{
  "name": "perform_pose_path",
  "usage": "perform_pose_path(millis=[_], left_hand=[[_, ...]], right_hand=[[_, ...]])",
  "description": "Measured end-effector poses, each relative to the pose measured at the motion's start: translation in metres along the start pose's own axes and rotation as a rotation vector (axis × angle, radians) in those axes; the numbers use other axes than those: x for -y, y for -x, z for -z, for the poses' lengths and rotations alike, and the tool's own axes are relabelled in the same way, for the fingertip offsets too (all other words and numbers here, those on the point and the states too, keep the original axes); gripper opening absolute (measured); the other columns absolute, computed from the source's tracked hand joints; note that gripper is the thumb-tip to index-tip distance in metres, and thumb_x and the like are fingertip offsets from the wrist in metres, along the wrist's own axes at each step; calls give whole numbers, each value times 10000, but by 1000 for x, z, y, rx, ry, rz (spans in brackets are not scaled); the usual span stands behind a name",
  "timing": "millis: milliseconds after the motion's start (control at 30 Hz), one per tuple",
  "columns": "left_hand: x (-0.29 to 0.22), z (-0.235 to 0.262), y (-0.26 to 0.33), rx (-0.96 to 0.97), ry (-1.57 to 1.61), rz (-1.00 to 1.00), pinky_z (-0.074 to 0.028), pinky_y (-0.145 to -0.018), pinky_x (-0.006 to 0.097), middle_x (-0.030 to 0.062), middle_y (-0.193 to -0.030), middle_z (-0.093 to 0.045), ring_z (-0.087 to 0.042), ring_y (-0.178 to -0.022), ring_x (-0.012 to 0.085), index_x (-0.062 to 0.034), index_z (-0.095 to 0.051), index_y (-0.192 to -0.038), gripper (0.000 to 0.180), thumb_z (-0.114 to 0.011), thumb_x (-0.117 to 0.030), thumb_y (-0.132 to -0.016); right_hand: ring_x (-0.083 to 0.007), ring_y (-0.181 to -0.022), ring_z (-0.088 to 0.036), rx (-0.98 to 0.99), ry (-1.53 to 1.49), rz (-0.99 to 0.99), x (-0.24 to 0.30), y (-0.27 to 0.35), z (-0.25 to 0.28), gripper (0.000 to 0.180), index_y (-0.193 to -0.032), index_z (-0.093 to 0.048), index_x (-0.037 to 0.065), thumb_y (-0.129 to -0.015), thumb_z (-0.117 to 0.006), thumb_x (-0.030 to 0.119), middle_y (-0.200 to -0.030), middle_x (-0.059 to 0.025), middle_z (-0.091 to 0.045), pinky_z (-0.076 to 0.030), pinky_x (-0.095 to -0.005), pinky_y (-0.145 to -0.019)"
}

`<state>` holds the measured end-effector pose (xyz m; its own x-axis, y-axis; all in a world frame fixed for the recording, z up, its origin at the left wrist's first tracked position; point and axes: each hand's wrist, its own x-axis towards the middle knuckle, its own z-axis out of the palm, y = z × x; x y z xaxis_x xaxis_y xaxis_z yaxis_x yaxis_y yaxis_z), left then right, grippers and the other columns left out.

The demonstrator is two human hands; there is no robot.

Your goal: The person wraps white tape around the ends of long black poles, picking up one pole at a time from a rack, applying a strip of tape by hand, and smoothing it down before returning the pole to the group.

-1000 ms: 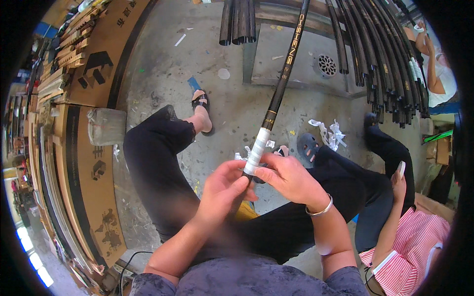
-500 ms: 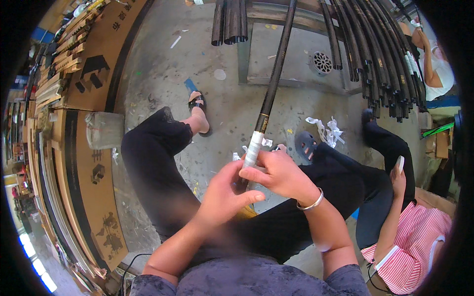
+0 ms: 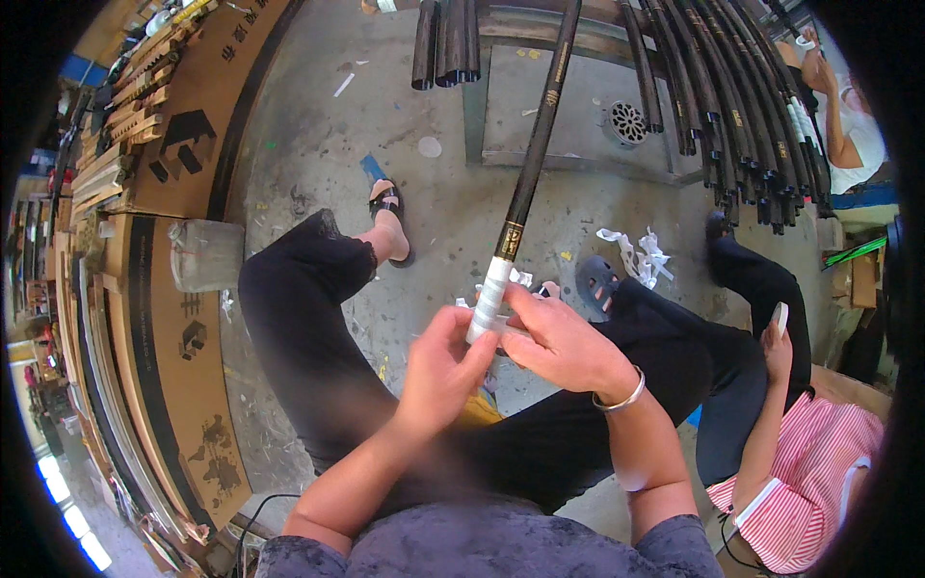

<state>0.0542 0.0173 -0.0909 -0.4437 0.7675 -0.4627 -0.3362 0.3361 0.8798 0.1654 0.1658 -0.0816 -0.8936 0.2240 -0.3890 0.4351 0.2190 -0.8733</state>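
A long black rod [image 3: 536, 159] with gold markings slants away from me. Its near end carries a white wrapping [image 3: 491, 294], and this end lies between my hands. My left hand [image 3: 438, 371] is closed on the bottom of the wrapped end, thumb and fingers pinching it. On the other side, my right hand [image 3: 568, 342], with a silver bangle at the wrist, has its fingers bent against the white wrapping. A pale strip seems to show between the right thumb and fingers, too small to make out fully.
Many black rods [image 3: 742, 116] rest on a metal frame at the upper right, with a few more [image 3: 445, 48] at upper centre. Crumpled white scraps [image 3: 636, 258] lie on the floor. Cardboard boxes [image 3: 178, 356] line the left. A co-worker in a striped shirt [image 3: 809, 482] sits close by at right.
My left thumb has closed onto the wrapped end, where it was stretched out before. My right hand has shifted slightly right and down, its thumb no longer across the wrapping. The rod has turned a little.
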Motion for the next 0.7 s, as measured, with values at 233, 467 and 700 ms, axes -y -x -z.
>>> perform_pose_path(millis=[233, 467, 700], left_hand=[[4, -3, 2, -87, -280, -156, -435, -485, 216, 18, -748, -598, -529, -547, 54, 3, -536, -1056, 153, -600, -83, -948], [-25, 5, 4, 184, 260, -237, -451, -486, 247, 91, -754, -605, -550, -525, 140, 11, -544, -1077, 250, -529, -227, -1004], [-32, 14, 0, 286, 518, -105, -396, -399, 249, 46, -669, -514, -457, -434, 125, 7, -525, -1063, 447, -520, -434, -987]], right_hand=[[-363, -673, -605, -72, 100, 88, -7, -1, -4, 474, -1326, -430, 18, -882, -549, 132, -811, -180, -659, -454, -415, -645], [-415, -751, -632, -162, 284, -99, -24, -10, 3, 435, -1290, -443, 57, -890, -541, 197, -750, -202, -649, -451, -507, -687], [-130, -533, -465, -185, -14, -2, -17, -20, 0, 362, -1285, -434, 55, -948, -542, 131, -585, -58, -520, -393, -321, -515]])
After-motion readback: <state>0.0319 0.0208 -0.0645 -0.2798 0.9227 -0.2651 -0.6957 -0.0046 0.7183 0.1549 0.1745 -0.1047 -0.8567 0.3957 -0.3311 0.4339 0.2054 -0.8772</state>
